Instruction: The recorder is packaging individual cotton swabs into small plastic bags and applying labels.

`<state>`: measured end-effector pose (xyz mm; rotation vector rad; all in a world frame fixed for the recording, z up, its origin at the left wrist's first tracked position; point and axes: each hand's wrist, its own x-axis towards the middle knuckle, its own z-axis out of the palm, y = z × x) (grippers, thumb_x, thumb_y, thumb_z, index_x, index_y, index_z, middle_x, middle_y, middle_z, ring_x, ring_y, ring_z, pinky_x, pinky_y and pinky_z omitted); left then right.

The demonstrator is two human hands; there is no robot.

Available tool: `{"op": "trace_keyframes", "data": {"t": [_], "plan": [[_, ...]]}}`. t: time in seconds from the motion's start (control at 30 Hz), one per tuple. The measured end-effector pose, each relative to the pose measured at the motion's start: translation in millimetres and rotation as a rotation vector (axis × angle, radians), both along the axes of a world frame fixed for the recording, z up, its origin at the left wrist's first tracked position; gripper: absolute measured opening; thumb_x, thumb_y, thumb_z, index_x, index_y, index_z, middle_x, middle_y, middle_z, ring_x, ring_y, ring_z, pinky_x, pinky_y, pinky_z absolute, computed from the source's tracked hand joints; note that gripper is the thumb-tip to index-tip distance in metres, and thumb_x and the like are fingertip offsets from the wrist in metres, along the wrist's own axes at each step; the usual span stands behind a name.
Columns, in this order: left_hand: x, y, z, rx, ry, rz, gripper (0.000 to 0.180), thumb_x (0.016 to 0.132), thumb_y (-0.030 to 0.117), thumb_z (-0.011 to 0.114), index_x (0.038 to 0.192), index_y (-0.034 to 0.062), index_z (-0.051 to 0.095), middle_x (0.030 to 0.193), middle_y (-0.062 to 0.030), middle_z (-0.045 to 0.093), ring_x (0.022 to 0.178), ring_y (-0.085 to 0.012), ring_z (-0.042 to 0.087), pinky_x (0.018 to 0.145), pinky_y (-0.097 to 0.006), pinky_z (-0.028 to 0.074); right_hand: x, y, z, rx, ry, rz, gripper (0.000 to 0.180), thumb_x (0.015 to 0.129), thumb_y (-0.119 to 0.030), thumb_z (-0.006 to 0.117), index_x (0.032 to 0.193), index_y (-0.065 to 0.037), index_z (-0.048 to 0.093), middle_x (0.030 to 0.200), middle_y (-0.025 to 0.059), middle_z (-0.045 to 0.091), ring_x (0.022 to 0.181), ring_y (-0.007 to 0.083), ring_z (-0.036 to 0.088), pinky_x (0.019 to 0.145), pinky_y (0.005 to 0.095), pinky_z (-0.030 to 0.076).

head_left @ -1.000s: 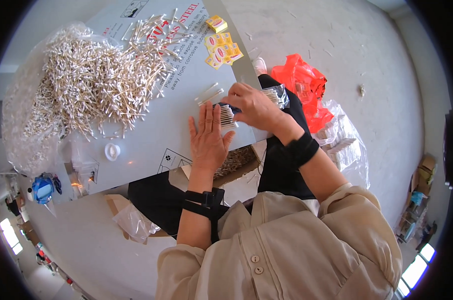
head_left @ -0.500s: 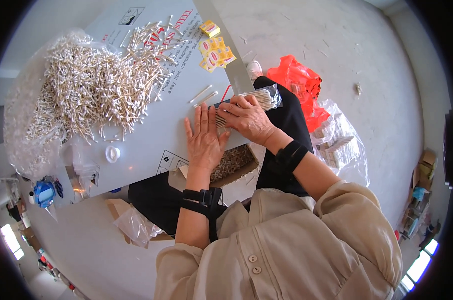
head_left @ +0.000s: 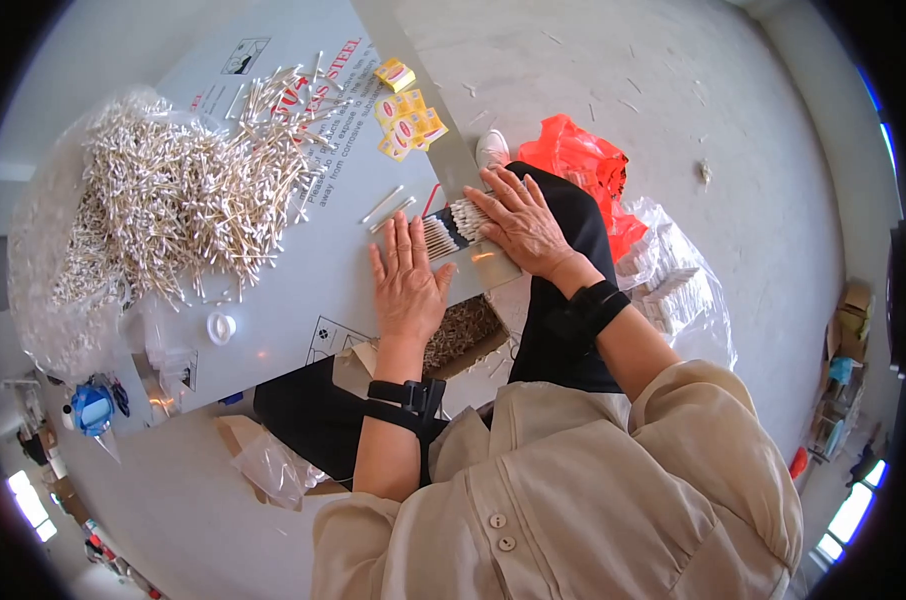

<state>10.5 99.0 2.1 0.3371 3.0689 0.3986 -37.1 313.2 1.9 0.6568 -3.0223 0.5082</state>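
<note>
Resting against cotton swabs (head_left: 438, 239) on the grey table (head_left: 273, 318), both hands (head_left: 410, 290) spread flat, palms down.

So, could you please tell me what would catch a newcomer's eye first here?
Most likely the big heap of cotton swabs on the left of the table. After that, perhaps the bright red plastic bag to the table's right, then the neat row of swabs between the left hand and the right hand.
</note>
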Motion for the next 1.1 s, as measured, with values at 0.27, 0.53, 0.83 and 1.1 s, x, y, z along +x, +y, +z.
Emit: {"op": "trace_keyframes", "data": {"t": [0.27,0.53,0.83,1.1], "plan": [[-13.7,35.1,1.0,0.08,0.014,-0.047,0.074,0.095,0.039,0.052,0.152,0.0021,0.022,0.159,-0.0168,0.017,0.149,-0.0293,0.012,0.119,-0.049,0.01,-2.3,0.9,-7.1,-0.146,-0.011,0.017,0.054,0.094,-0.036,0.055,0.145,-0.025,0.041,0.155,0.0084,0.03,0.145,0.0279,0.024,0.117,0.0459,0.02],[-22.0,31.8,-10.8,0.676,0.237,0.133,0.059,0.101,0.027,0.045,0.148,-0.0033,0.026,0.153,-0.0249,0.027,0.142,-0.0387,0.027,0.116,-0.048,0.022,-4.3,-1.3,-25.1,-1.217,-0.28,-0.704,0.053,0.093,-0.012,0.063,0.142,-0.008,0.043,0.138,0.0136,0.053,0.121,0.0224,0.055,0.099,0.0385,0.046],[-31.3,69.9,-10.7,0.992,0.205,0.231,0.054,0.105,0.03,0.034,0.147,-0.004,0.029,0.148,-0.0256,0.033,0.138,-0.0375,0.033,0.114,-0.044,0.026,-1.4,-27.7,-18.4,-2.199,-0.529,-0.842,0.044,0.095,-0.005,0.058,0.136,0.0,0.045,0.124,0.0162,0.062,0.115,0.0257,0.06,0.1,0.0376,0.049],[-37.1,101.9,-9.8,1.237,0.138,0.318,0.06,0.103,0.037,0.038,0.146,-0.0048,0.031,0.147,-0.0251,0.035,0.137,-0.033,0.035,0.113,-0.042,0.027,-1.2,-30.3,-18.3,-2.182,-0.533,-0.842,0.049,0.093,-0.004,0.06,0.138,0.0,0.041,0.123,0.0158,0.063,0.113,0.0252,0.06,0.099,0.039,0.049]]}}
